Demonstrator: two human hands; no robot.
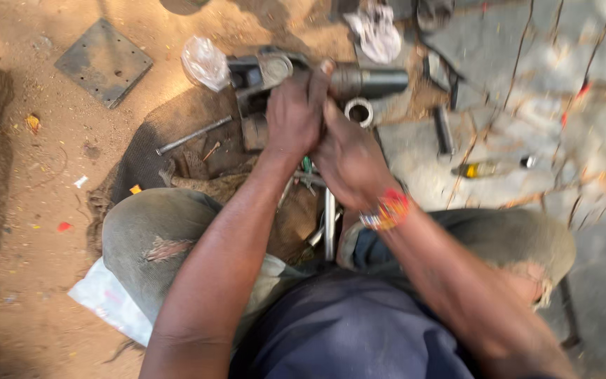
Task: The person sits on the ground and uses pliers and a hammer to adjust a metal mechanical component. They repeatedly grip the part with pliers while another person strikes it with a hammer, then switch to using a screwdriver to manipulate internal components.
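Dark steel shaft with a forked yoke end (359, 81) lies across the sandy ground (43, 210) just ahead of the person's knees, and both hands meet on its middle. The left hand (296, 112) wraps over the joint, fingers closed around the metal. The right hand (348, 158) presses in beside it, touching the left; its fingers are curled under (blur hides exactly what they grip). A small silver metal ring (358, 111) sits just beside the hands. A thin grey steel rod (194, 135) rests on dark mesh cloth to the left, a crumpled clear plastic bag (205, 62) near the yoke, and a square grey metal plate (104, 62) well apart at the upper left.
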